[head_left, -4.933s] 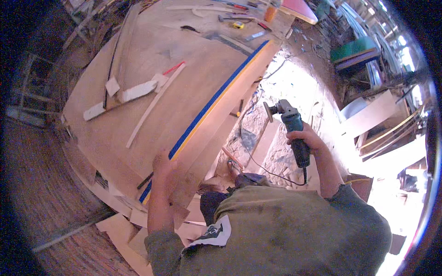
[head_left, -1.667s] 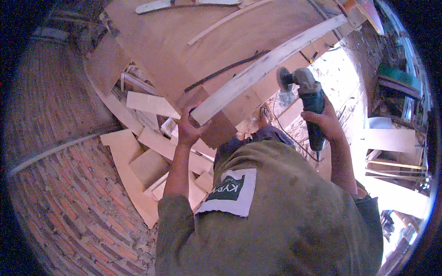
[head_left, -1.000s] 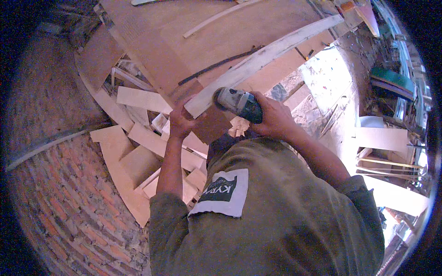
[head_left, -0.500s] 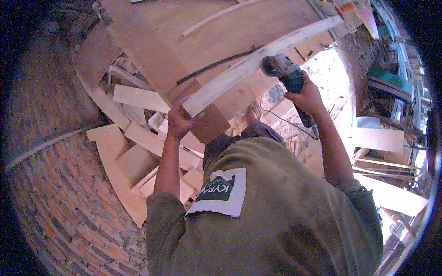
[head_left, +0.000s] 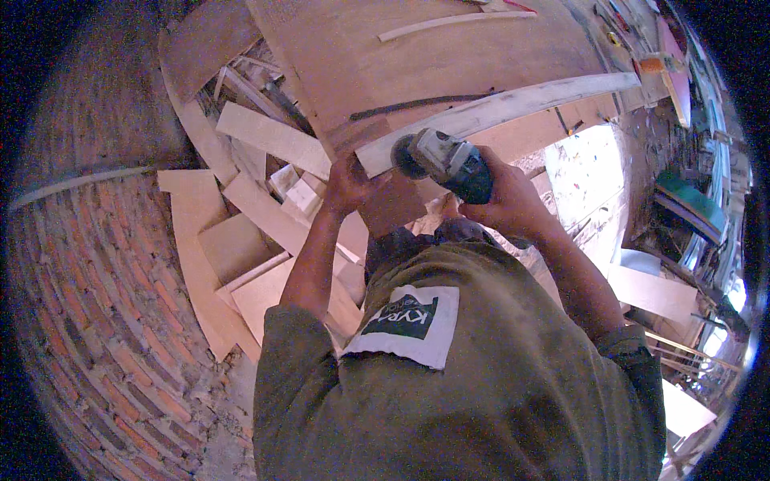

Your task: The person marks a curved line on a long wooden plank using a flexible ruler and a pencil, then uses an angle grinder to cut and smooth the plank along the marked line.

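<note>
A long, slightly curved pale wooden board (head_left: 513,104) lies along the near side of a brown plywood tabletop (head_left: 337,48). Its near left end is gripped by my left hand (head_left: 350,184), with the fingers closed around the edge. My right hand (head_left: 511,195) is wrapped round the body of an angle grinder (head_left: 451,160). The grinder's round disc (head_left: 409,156) is at the board's near edge, close to my left hand; whether it touches the wood I cannot tell. A dark curved strip (head_left: 421,105) rests on the tabletop just beyond the board.
Wooden offcuts (head_left: 273,136) are heaped on the left, beside a brick surface (head_left: 120,321). A thin wooden strip (head_left: 457,26) lies farther back on the tabletop. To the right are a green-topped stack (head_left: 691,204) and more pale boards (head_left: 654,293).
The grinder in my right hand has moved left along the board toward its near end, close to my left hand. My left hand still grips that end. The whole view has shifted.
</note>
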`<state>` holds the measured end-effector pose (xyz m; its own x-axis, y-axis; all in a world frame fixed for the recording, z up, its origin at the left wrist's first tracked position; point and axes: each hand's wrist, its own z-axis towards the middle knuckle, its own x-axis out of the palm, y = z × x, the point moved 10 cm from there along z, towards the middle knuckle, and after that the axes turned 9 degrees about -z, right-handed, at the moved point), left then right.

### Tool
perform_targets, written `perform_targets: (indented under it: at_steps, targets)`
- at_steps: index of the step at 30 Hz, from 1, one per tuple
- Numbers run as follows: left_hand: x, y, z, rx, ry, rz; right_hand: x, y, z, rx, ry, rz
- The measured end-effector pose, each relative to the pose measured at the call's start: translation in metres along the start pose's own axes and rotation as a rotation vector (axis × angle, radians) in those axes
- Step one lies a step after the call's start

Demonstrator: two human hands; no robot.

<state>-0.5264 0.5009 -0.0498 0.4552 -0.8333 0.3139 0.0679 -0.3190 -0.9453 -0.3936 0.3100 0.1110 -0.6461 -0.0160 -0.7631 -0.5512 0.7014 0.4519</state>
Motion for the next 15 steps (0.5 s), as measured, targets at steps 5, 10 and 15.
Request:
perform_targets:
  at_steps: [5,10,15]
  targets:
    - [0.003,-0.017,0.003,0.180,0.024,0.111,0.005,0.027,0.009,-0.081,0.014,-0.070]
    - [0.004,-0.040,0.001,0.081,0.014,0.280,0.015,0.044,0.013,-0.076,0.054,-0.185]
    - [-0.006,-0.027,0.004,-0.085,0.013,0.399,0.024,0.053,0.014,-0.163,-0.001,-0.292]
